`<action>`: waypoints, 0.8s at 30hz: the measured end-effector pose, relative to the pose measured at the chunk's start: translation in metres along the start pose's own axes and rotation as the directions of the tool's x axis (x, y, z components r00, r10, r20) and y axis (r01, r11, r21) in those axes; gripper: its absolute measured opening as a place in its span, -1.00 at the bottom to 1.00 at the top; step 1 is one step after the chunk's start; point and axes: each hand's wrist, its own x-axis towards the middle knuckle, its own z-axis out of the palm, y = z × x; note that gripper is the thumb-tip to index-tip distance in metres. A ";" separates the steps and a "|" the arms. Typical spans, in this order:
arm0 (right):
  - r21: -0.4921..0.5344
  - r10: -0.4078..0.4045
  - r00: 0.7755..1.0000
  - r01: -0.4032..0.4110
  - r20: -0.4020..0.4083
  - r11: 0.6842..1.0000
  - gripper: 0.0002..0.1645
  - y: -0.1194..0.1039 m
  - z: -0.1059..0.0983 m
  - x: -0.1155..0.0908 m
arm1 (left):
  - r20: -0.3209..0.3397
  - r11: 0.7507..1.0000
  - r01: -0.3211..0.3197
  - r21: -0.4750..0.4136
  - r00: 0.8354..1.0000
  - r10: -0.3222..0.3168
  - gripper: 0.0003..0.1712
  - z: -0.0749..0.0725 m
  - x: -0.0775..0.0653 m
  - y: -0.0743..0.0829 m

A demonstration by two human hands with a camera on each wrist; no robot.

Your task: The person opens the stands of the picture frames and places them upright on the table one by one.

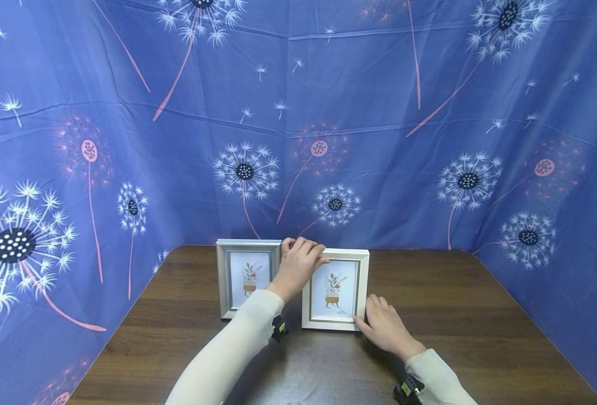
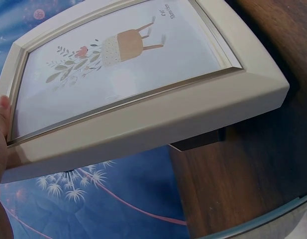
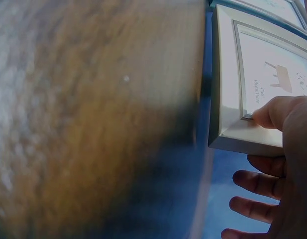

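A white picture frame (image 1: 305, 304) with a potted-plant print stands upright on the wooden table, also large in the left wrist view. My left hand (image 1: 298, 264) grips its upper left corner; the thumb lies on the front in the left wrist view, and the other fingers are mostly hidden there. At the lower right corner my right hand (image 1: 386, 326) pinches the frame, its thumb (image 3: 275, 112) on the front border and its index finger at the side edge. To the left stands a silver-grey picture frame (image 1: 224, 281) with a similar print, partly covered by my left arm.
The brown wooden table (image 1: 455, 304) extends on both sides of the frames. A blue dandelion-print cloth (image 1: 379, 185) hangs behind it and along both sides. Part of a black support (image 2: 198, 141) shows behind the white frame.
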 end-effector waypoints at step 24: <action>0.008 0.006 1.000 -0.006 0.026 1.000 -0.60 0.000 0.004 0.003 | -0.007 1.000 0.007 -0.015 1.000 -0.007 -0.69 0.004 -0.003 -0.001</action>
